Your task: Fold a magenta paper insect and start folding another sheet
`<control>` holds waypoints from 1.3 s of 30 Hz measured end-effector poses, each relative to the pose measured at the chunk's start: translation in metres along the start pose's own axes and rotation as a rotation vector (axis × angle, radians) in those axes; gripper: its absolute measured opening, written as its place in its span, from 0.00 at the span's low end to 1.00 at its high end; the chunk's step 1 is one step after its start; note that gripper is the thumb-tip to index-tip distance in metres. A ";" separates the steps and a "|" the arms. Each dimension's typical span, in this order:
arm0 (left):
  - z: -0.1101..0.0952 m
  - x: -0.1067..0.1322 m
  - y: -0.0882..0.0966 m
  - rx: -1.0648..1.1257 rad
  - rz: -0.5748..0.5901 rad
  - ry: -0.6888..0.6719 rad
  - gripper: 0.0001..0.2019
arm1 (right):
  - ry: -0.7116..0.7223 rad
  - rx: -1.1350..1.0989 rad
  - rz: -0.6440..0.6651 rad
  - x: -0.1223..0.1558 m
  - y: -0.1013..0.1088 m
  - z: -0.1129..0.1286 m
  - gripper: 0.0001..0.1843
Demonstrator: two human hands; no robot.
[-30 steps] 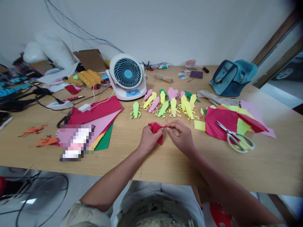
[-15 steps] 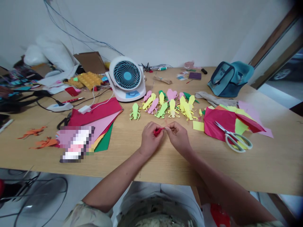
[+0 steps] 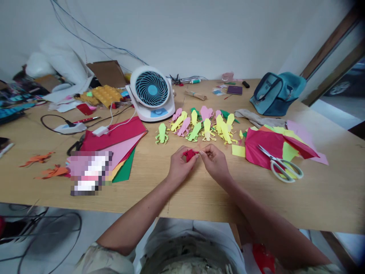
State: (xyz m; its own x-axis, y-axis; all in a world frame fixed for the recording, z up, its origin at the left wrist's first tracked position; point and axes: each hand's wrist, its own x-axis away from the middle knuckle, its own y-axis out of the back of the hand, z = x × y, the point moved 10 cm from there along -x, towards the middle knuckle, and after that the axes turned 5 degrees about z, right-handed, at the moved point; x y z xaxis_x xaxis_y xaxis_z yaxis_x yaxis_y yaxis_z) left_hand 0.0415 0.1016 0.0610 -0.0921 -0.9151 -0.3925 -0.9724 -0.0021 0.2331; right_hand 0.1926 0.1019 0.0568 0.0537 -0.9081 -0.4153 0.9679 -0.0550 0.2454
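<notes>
A small folded piece of red paper (image 3: 189,154) is held between my two hands, low over the table. My left hand (image 3: 180,164) is closed around its left part, thumb on top. The fingertips of my right hand (image 3: 214,161) pinch its right end, where a thin red tip shows. Fingers cover much of the paper, so its full shape is hidden. Just beyond my hands stand several folded paper frogs in yellow, pink and green, among them a light green paper frog (image 3: 162,134) and a yellow paper frog (image 3: 208,129).
White-handled scissors (image 3: 282,164) lie on red and yellow paper sheets (image 3: 261,146) to the right. At left are coloured sheets (image 3: 114,133) and orange paper figures (image 3: 53,172). A fan (image 3: 151,91) and a blue bag (image 3: 278,95) stand at the back.
More of the red paper shows between my hands now. My left hand has shifted its fingers slightly; both hands keep their grip. The view has shifted slightly.
</notes>
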 end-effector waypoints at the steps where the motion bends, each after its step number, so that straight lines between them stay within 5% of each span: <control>1: 0.002 0.000 -0.001 0.024 0.007 0.021 0.04 | 0.003 0.006 -0.001 0.000 0.001 0.000 0.10; 8: 0.013 0.000 -0.006 0.128 0.077 0.097 0.08 | -0.030 0.053 0.002 -0.001 0.002 -0.002 0.13; 15: 0.006 -0.002 -0.001 0.093 0.063 0.031 0.07 | -0.101 0.058 -0.004 -0.001 0.001 -0.016 0.15; 29: 0.025 0.000 0.000 0.320 0.029 0.196 0.17 | 0.199 0.142 -0.015 -0.001 0.006 0.020 0.05; 39: 0.005 -0.005 0.010 0.152 0.031 0.027 0.13 | -0.032 0.015 -0.040 -0.001 0.007 -0.003 0.11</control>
State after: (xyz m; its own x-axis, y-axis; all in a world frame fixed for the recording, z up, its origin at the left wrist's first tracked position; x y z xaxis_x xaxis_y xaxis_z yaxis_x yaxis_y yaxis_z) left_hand 0.0315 0.1080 0.0611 -0.1190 -0.9245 -0.3623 -0.9906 0.0859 0.1063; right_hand 0.1998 0.1041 0.0558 0.0070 -0.9178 -0.3970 0.9652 -0.0977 0.2427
